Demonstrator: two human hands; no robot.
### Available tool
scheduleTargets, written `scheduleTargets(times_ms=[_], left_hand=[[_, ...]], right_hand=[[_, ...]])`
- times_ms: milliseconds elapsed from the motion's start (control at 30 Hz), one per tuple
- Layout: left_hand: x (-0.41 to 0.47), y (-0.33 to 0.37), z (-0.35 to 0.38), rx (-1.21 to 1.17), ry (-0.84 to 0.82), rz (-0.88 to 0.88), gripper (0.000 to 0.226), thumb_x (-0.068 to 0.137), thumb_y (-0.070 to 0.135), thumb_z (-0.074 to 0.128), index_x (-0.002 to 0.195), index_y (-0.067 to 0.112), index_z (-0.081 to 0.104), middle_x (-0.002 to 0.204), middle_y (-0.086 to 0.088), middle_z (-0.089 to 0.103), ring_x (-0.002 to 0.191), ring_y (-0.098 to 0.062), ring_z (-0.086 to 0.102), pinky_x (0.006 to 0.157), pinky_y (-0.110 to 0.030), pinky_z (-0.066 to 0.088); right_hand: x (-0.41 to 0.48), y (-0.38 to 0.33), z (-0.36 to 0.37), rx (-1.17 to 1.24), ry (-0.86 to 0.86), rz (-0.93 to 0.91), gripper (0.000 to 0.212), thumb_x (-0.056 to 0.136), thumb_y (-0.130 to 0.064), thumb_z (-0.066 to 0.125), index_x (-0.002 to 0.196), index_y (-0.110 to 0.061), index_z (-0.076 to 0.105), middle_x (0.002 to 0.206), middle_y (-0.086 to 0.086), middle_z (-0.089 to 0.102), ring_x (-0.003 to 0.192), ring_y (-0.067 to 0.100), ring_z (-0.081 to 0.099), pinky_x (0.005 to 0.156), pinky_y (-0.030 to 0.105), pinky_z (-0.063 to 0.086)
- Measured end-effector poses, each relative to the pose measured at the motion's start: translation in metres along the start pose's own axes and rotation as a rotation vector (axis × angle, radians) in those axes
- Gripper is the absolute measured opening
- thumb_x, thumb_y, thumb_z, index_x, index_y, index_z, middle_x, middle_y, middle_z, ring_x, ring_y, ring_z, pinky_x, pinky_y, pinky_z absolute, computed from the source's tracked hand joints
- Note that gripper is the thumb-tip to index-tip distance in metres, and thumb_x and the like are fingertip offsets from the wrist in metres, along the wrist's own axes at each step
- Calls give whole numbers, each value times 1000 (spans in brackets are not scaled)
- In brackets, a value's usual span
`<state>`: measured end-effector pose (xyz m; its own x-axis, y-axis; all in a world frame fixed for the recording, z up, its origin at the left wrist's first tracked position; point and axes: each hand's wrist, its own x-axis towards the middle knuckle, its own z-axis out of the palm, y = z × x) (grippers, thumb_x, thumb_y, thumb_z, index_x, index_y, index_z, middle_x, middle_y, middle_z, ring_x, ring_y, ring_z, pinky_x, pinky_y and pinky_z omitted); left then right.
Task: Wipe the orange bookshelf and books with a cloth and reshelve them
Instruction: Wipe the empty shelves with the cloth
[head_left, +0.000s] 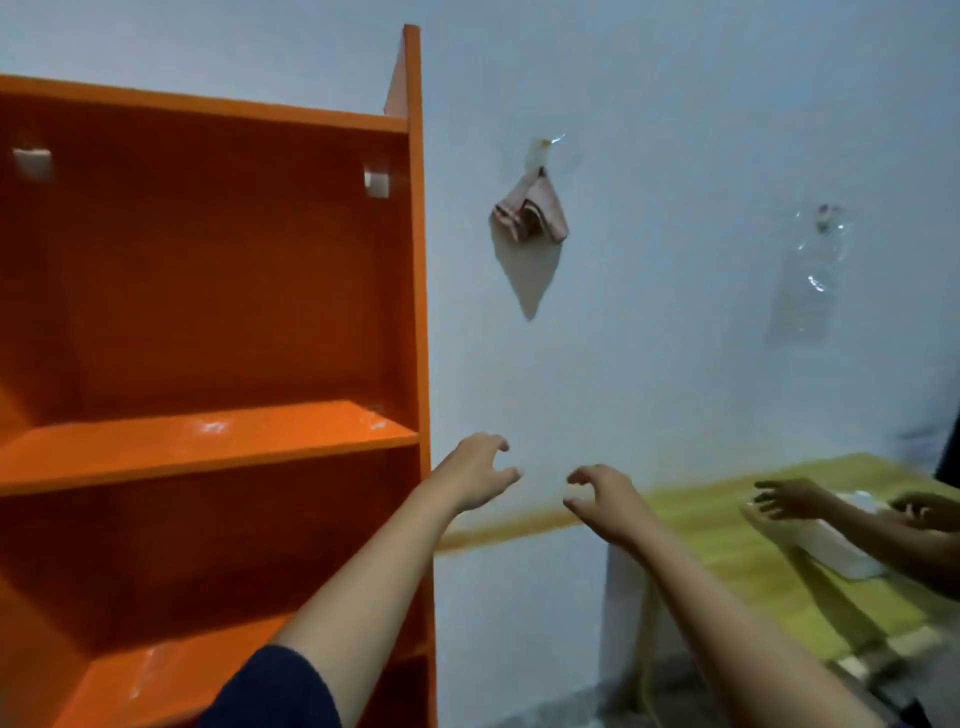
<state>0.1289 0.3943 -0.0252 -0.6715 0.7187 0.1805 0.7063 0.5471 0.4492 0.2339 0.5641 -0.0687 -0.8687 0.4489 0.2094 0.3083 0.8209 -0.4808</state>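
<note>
The orange bookshelf (208, 260) fills the left half of the view, and its visible shelves hold no books. A pinkish cloth (531, 208) hangs from a hook on the white wall, to the right of the shelf and above my hands. My left hand (475, 473) reaches forward just right of the shelf's side panel, fingers loosely curled and holding nothing. Beside it my right hand (602, 496) also reaches toward the wall, fingers loosely curled and empty. Both hands are well below the cloth. No books are in view.
A yellow-green table (753, 561) stands at the lower right against the wall. Another person's two hands (789, 499) hover there over a white object (831, 540). A clear plastic bag (815, 270) hangs on the wall at the right.
</note>
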Motion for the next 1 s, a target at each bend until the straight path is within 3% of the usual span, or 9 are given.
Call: scheduleTargets(times_ms=[267, 533, 600, 700, 800, 900, 1000], left_hand=[[139, 55, -79, -147, 325, 70, 45, 92, 37, 54, 129, 11, 50, 132, -7, 50, 121, -19, 47, 98, -29, 37], [262, 70, -162, -306, 779, 143, 23, 93, 22, 52, 110, 10, 60, 107, -7, 53, 95, -18, 52, 71, -16, 29], [292, 68, -170, -341, 839, 169, 24, 93, 19, 51, 113, 8, 59, 111, -8, 53, 93, -17, 51, 73, -16, 30], [329, 61, -173, -363, 877, 210, 28, 93, 15, 51, 118, 8, 57, 120, -10, 53, 105, -20, 52, 81, -19, 33], [363, 53, -175, -355, 906, 224, 28, 91, 14, 52, 118, 9, 58, 119, -11, 53, 108, -24, 53, 84, -22, 37], [388, 47, -170, -284, 945, 190, 31, 91, 18, 53, 120, 11, 59, 119, -12, 53, 114, -27, 48, 91, -30, 39], [399, 42, -164, -167, 1006, 171, 33, 91, 24, 54, 123, 18, 58, 121, -5, 52, 118, -23, 41, 90, -33, 39]], right_hand=[[130, 5, -104, 57, 186, -165, 33, 91, -25, 58, 122, -14, 58, 124, 4, 57, 115, 18, 51, 94, 25, 37], [252, -42, -185, 290, 474, -311, 27, 91, -21, 57, 116, -13, 62, 114, 6, 63, 108, 16, 57, 86, 23, 39], [281, -56, -199, 337, 545, -345, 26, 90, -21, 58, 115, -12, 62, 110, 7, 64, 104, 17, 58, 84, 23, 40], [321, -72, -211, 439, 604, -351, 28, 91, -21, 57, 117, -13, 61, 109, 8, 64, 100, 18, 58, 83, 23, 41], [362, -83, -213, 484, 629, -331, 32, 92, -22, 55, 123, -15, 57, 116, 9, 59, 107, 21, 57, 92, 31, 45], [395, -89, -210, 456, 654, -314, 40, 93, -24, 53, 132, -18, 48, 126, 10, 50, 117, 21, 49, 97, 32, 41], [417, -94, -202, 498, 645, -314, 44, 92, -26, 52, 135, -23, 44, 125, 9, 48, 113, 21, 49, 94, 30, 39]])
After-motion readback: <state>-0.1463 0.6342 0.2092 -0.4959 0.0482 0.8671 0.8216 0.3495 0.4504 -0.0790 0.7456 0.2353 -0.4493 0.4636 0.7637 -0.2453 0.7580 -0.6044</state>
